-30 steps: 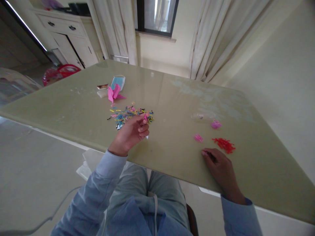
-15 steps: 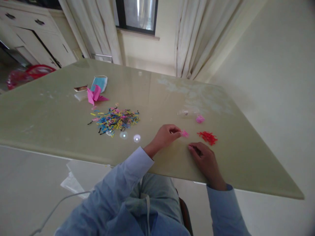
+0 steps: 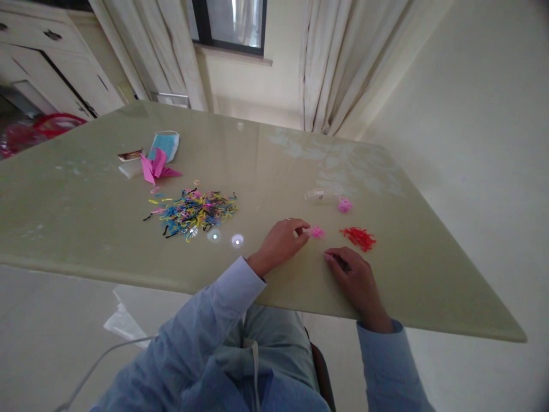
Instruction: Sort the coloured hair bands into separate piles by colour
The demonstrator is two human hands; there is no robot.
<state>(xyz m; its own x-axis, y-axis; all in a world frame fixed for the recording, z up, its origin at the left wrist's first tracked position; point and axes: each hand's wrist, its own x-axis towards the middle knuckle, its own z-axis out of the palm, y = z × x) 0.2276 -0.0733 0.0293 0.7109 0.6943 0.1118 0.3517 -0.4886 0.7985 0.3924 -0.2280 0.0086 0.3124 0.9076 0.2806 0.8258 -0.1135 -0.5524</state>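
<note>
Left hand now beside the small pink heap, no longer over the multicoloured pile.

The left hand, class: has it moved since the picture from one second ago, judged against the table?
Yes. The left hand has moved to the person's right across the table, from the multicoloured pile to the small pink pile.

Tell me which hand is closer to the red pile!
Right. The right hand is just on the near side of the red pile; the left hand is farther off to the left, beside the small pink pile.
</note>
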